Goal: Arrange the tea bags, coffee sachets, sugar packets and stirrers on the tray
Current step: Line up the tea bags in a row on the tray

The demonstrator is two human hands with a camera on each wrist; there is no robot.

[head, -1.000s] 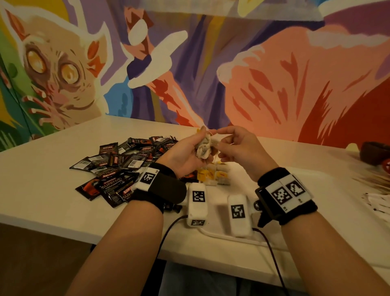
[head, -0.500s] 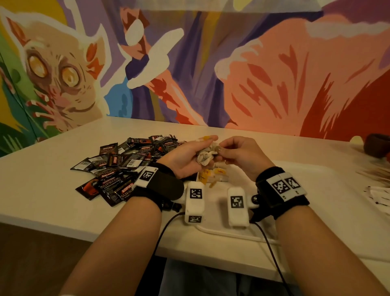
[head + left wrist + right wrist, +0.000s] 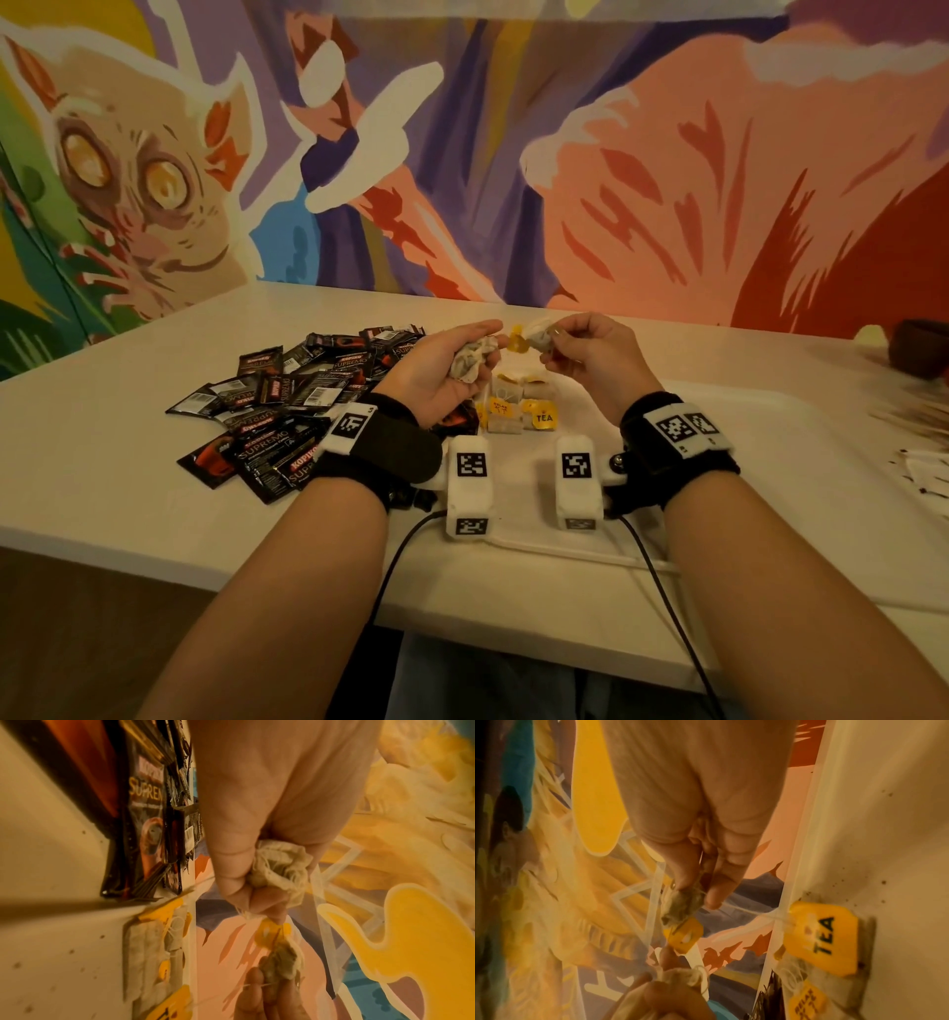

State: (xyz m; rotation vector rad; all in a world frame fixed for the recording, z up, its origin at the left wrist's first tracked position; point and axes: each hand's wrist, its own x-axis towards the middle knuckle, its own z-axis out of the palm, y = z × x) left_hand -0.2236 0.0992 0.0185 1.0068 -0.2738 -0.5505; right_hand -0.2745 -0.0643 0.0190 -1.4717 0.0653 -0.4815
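Observation:
My left hand (image 3: 462,354) grips a crumpled clump of tea bags (image 3: 471,358) (image 3: 280,868) above the table. My right hand (image 3: 557,342) pinches one tea bag (image 3: 539,334) (image 3: 684,905) between thumb and fingers; its yellow tag (image 3: 516,343) (image 3: 684,933) hangs between the two hands. Below them two tea bags with yellow tags (image 3: 521,411) (image 3: 821,939) lie flat at the left end of the white tray (image 3: 770,462). A heap of dark coffee sachets (image 3: 292,395) (image 3: 149,817) spreads over the table to the left of the tray.
Wooden stirrers (image 3: 909,416) and white packets (image 3: 929,470) lie at the right edge, beyond the tray. A dark round object (image 3: 919,349) stands at the far right near the painted wall (image 3: 565,154). Cables run from my wrist cameras over the table's front edge (image 3: 257,570).
The hands have drawn apart: the right hand has pulled one tea bag with its yellow tag away from the clump in the left hand. Both hands sit lower than a second ago.

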